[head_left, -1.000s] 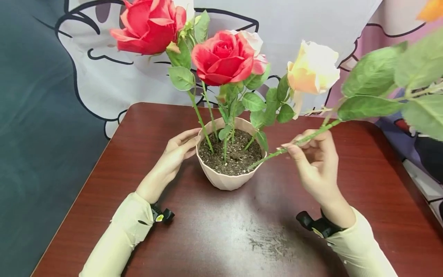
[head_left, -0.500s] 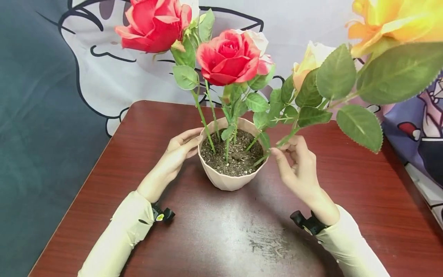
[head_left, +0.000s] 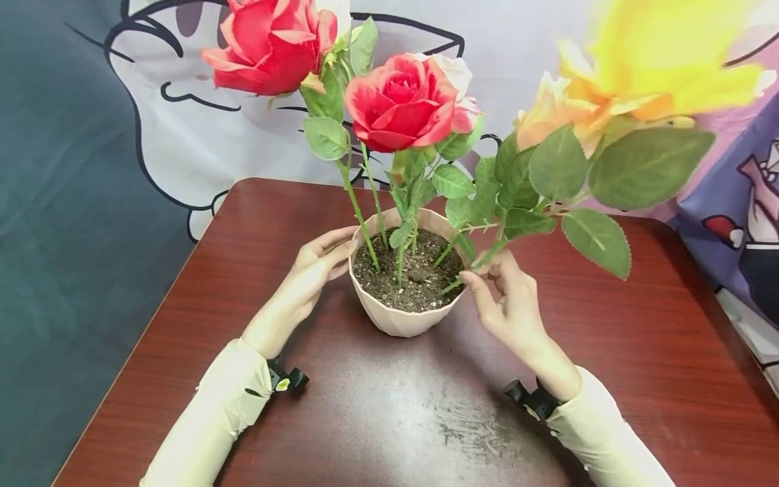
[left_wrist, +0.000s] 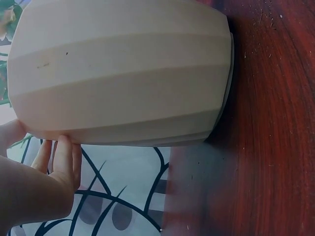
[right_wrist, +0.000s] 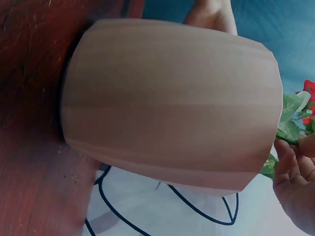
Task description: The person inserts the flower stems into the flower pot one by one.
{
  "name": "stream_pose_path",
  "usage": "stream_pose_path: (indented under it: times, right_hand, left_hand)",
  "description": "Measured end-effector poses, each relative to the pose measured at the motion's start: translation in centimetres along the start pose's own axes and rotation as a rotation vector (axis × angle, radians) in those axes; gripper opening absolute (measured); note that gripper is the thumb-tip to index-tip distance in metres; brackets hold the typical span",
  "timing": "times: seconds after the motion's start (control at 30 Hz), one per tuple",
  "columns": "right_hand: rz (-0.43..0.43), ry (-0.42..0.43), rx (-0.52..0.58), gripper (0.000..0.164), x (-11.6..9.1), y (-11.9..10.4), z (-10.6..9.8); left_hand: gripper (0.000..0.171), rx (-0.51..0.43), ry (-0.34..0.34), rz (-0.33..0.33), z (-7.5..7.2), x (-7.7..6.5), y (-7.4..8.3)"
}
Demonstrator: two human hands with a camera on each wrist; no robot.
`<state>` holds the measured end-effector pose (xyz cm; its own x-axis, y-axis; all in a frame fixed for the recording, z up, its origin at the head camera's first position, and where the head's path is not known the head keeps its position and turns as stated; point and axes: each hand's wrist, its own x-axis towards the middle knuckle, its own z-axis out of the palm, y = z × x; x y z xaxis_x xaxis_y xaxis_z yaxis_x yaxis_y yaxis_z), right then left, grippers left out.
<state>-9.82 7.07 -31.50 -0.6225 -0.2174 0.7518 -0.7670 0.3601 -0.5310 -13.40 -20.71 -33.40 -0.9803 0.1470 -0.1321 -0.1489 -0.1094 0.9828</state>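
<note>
A pale pink faceted flowerpot (head_left: 406, 323) filled with dark soil (head_left: 420, 274) stands on the table, with several roses upright in it. My left hand (head_left: 307, 270) rests against the pot's left side near the rim, fingers fairly straight along the outer wall. In the left wrist view those fingertips (left_wrist: 64, 147) touch the wall. At the right rim my right hand (head_left: 511, 297) pinches the green stem of a yellow rose (head_left: 663, 61) between thumb and fingers. This stem leans up to the right, its lower end over the soil. The bloom is blurred, large and close to the head camera.
Two red roses (head_left: 402, 101) stand in the pot, with pale blooms behind them. A peach rose (head_left: 541, 115) on the right is partly covered by the yellow one. The reddish-brown table (head_left: 365, 419) has a scuffed patch at front. A cartoon-print cloth (head_left: 201, 135) hangs behind.
My right hand has moved left to the pot's rim, carrying the yellow rose, which has swung in from the right edge and become more upright. My left hand stays at the pot.
</note>
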Motion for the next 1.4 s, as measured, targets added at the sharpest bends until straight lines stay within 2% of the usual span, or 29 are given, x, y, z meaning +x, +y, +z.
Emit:
stream_pose_path:
  times: [0.1, 0.4, 0.6, 0.8, 0.93, 1.03, 1.2, 1.4]
  right_hand:
    - [0.000, 0.004, -0.013, 0.025, -0.2, 0.3, 0.3]
    - [-0.033, -0.015, -0.061, 0.014, -0.9, 0.7, 0.9]
    - [-0.083, -0.088, -0.098, 0.016, 0.4, 1.6, 0.7]
    - [-0.071, -0.142, -0.049, 0.017, 0.6, 3.0, 1.0]
    - [-0.046, -0.171, -0.058, 0.016, 0.3, 3.6, 0.9]
    - [0.011, -0.188, -0.076, 0.026, 0.0, 3.8, 0.5]
    - [0.101, -0.207, -0.084, 0.053, -0.8, 3.7, -0.5]
    - [0.127, -0.134, -0.075, 0.060, -1.6, 3.8, -1.7]
  left_hand:
    - [0.044, -0.001, -0.001, 0.001, 0.0, -0.1, 0.1]
    - [0.043, -0.016, -0.008, -0.003, 0.2, 0.0, -0.2]
    - [0.044, -0.008, 0.003, -0.001, -0.3, 0.5, 0.2]
    - [0.045, -0.002, 0.008, -0.002, -0.6, 1.0, 0.1]
    - [0.045, -0.002, 0.000, -0.003, -0.6, 1.4, -0.2]
    - [0.045, -0.006, -0.007, -0.005, -0.5, 1.6, -0.3]
    - [0.047, -0.001, -0.020, -0.012, -0.5, 2.0, -0.3]
    - [0.046, 0.003, -0.028, -0.015, -0.8, 2.0, -0.3]
